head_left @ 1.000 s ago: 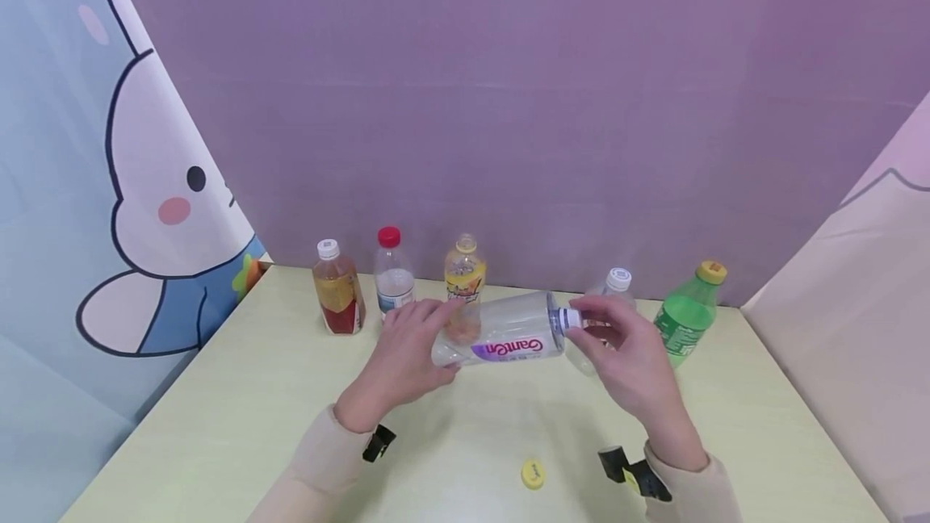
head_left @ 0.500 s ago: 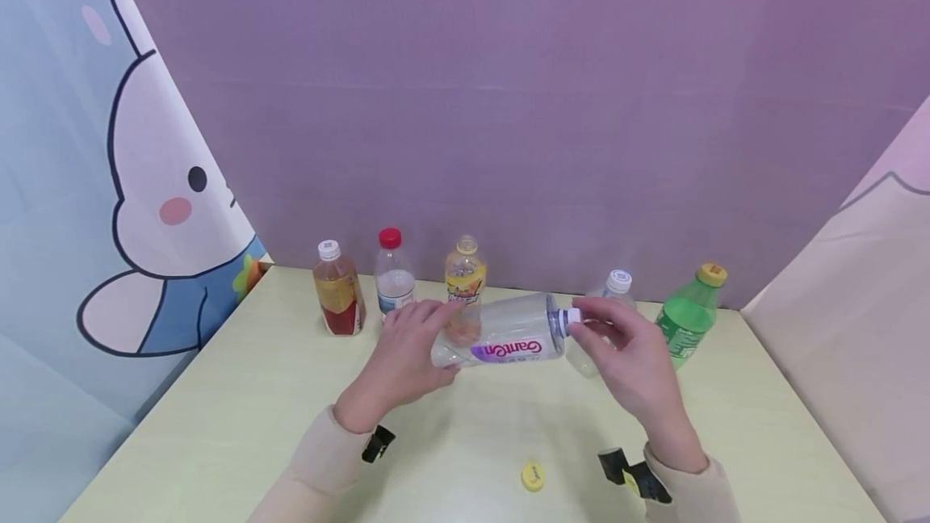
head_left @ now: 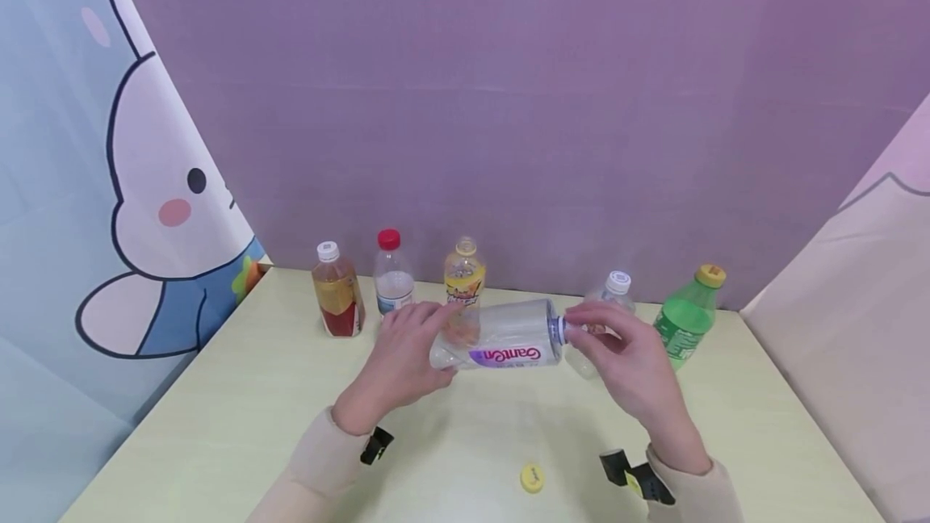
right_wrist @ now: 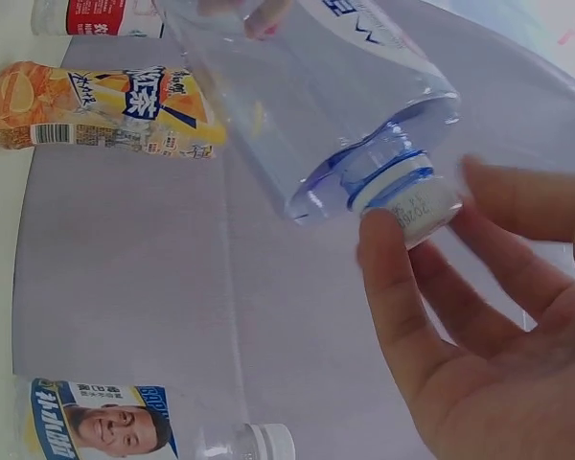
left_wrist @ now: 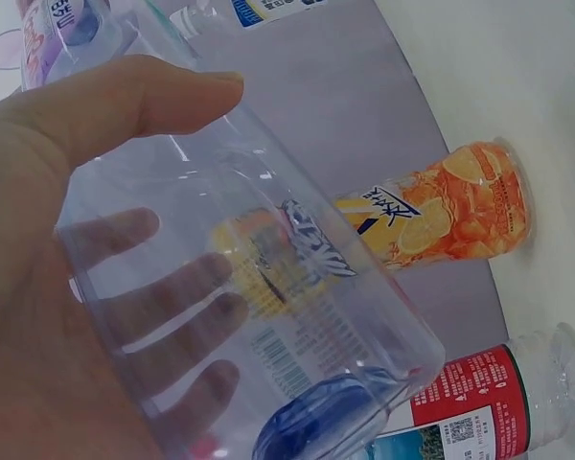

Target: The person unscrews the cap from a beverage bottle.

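Note:
A large clear plastic water bottle [head_left: 517, 333] with a white and purple label lies sideways in the air above the table. My left hand [head_left: 400, 361] grips it near its base, thumb on one side; in the left wrist view the other fingers show through the clear plastic. At the neck end, my right hand [head_left: 628, 357] pinches the white bottle cap [right_wrist: 426, 213] between thumb and fingers. The cap sits on the neck in the right wrist view, while in the head view the fingertips mostly cover it.
Behind the hands stand a brown drink bottle [head_left: 337, 297], a red-capped bottle [head_left: 395, 285], a capless yellow-labelled bottle [head_left: 465, 273], a white-capped clear bottle [head_left: 618, 284] and a green bottle [head_left: 686, 317]. A loose yellow cap [head_left: 533, 478] lies on the table [head_left: 218, 410] in front.
The right fingers have shifted left over the white cap, which they now hide in the head view. The bottle's neck end has dipped slightly; the left hand holds almost still.

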The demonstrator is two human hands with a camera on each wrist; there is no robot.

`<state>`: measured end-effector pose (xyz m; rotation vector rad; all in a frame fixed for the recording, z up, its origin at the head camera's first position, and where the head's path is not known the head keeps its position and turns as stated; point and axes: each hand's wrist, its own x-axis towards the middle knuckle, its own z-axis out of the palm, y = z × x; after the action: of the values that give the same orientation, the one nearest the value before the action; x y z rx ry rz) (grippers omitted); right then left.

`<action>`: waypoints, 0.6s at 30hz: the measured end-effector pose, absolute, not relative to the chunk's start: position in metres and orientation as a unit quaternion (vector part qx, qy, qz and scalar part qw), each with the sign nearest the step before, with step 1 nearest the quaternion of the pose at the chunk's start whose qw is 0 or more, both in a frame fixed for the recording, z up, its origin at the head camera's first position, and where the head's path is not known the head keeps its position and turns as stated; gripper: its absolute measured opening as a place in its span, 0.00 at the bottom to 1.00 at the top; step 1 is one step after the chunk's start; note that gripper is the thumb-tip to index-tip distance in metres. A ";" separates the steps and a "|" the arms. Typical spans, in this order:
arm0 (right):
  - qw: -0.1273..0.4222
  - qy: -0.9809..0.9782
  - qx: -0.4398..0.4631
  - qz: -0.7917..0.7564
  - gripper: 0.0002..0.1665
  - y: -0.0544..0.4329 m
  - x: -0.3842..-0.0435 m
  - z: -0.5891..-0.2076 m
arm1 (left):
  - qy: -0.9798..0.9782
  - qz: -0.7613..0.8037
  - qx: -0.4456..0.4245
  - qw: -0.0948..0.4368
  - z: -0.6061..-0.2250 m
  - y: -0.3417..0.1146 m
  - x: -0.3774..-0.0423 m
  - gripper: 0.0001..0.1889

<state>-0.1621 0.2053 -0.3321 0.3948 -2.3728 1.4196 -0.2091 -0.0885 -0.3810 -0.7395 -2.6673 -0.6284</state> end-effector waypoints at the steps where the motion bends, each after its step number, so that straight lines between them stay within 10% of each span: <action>1: 0.177 -0.837 0.135 0.499 0.11 0.205 -0.162 -0.332 | -0.929 -0.219 -0.258 0.149 -0.381 -0.088 -0.209 0.46; 18: 0.163 -0.844 0.150 0.489 0.19 0.207 -0.163 -0.332 | -0.927 -0.222 -0.261 0.151 -0.381 -0.089 -0.210 0.46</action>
<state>-0.1625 0.2070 -0.3315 0.4283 -2.4079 1.3939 -0.2096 -0.0893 -0.3814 -0.7504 -2.6616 -0.6379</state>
